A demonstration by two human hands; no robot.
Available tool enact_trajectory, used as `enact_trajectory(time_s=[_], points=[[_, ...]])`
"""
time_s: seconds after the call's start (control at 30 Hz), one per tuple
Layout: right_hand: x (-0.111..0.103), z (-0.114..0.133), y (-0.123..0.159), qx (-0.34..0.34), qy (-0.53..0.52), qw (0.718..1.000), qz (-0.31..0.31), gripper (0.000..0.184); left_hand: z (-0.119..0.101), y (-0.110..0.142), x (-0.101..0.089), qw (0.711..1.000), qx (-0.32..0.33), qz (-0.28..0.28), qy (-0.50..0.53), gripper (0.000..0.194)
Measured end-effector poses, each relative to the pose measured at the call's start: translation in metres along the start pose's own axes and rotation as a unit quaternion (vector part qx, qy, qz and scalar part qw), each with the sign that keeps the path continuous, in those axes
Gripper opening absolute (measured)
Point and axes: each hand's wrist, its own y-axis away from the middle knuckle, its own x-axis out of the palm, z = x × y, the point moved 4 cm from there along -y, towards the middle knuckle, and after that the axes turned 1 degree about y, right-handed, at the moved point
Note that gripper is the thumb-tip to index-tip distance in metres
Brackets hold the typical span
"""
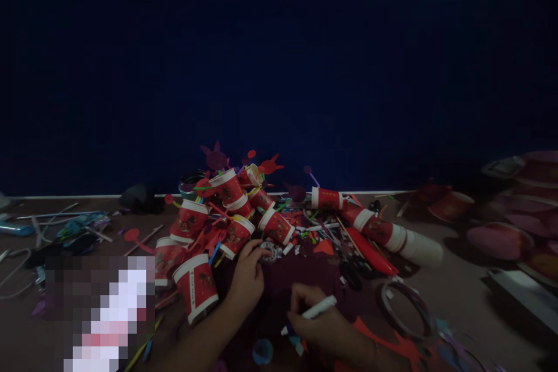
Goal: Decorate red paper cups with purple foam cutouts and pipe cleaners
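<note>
At the foot of a heap of red paper cups (235, 238), my left hand (246, 279) has its fingers curled at a small pale ring-shaped thing (272, 251), whose exact kind I cannot make out. My right hand (322, 322) is closed around a white marker (320, 307), held at a slant above the dark maroon sheet (296, 279). A small white tip shows at the marker's lower left end. White paper scraps and a red paper piece (323, 246) lie just beyond my hands.
Stacked cups (392, 235) lie on their side at the right. A large tape roll (405, 308) and red paper cutouts (405, 349) are near my right forearm. Scissors handles (351, 274) show among scraps. Straws and clutter lie at the left; a dark blue wall (279, 70) stands behind.
</note>
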Motion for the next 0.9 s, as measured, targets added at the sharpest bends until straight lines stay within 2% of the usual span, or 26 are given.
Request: enact_trajectory(time_s=[0.5,0.9], points=[[-0.0001,-0.0012,-0.0025,-0.010,0.017,0.999,-0.045,0.016,-0.0021,-0.0005,-0.0017,1.000,-0.003,-0.004,0.002,0.046],[-0.0021,0.0024,-0.0028,0.004,0.026,0.998,-0.049,0.014,0.0000,0.0002,-0.0013,1.000,-0.004,-0.007,0.006,0.046]])
